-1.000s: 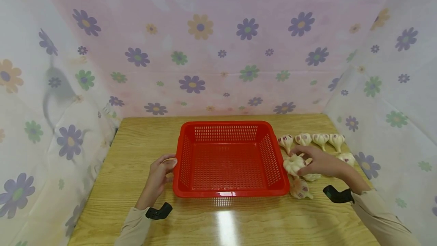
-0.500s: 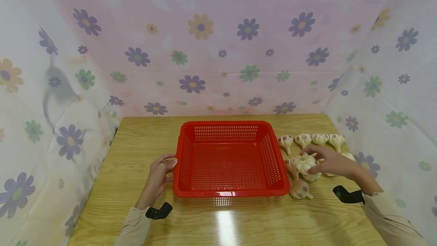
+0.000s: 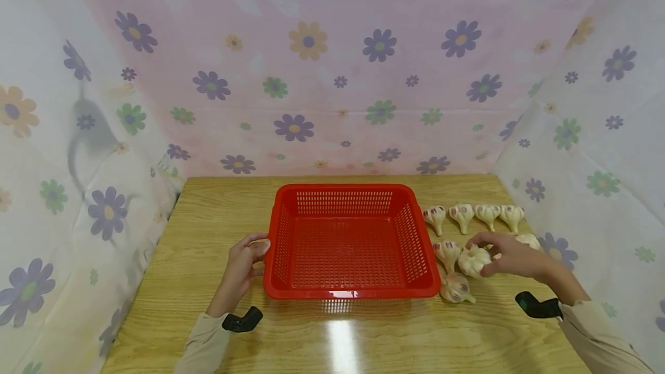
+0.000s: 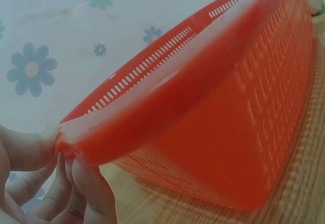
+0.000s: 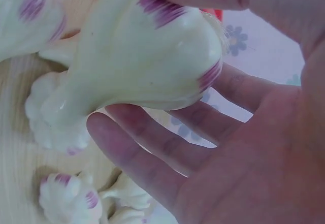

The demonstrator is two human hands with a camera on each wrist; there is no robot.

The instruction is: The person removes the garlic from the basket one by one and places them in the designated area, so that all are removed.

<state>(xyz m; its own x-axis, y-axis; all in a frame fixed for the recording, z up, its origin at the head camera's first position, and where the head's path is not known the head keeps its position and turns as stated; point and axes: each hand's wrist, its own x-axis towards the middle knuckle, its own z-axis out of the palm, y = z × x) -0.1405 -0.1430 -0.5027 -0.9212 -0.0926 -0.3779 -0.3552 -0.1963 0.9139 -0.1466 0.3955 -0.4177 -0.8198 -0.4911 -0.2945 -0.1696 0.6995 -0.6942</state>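
At the left rim of a red plastic basket (image 3: 353, 294), my left hand (image 3: 242, 264) pinches the edge. The left wrist view shows the thumb above that rim and the curled fingers of the left hand (image 4: 91, 188) below it. To the right of the basket, my right hand (image 3: 514, 257) holds a garlic bulb (image 3: 474, 262) low over the table. Close up in the right wrist view, this bulb (image 5: 147, 51) is cream with purple streaks, between thumb and fingers. Beside it lie a garlic bulb (image 3: 447, 251) and another bulb (image 3: 456, 288), near the basket's right wall.
Several garlic bulbs (image 3: 462, 217) form a row along the back right of the wooden table (image 3: 218, 206). One more bulb (image 3: 529, 241) lies beyond my right hand, partly covered. Flowered cloth (image 3: 332, 103) hangs at the back and both sides.
My right hand has moved right, away from the basket's rim, and slightly toward me with the garlic bulb. My left hand and the basket have stayed in place.
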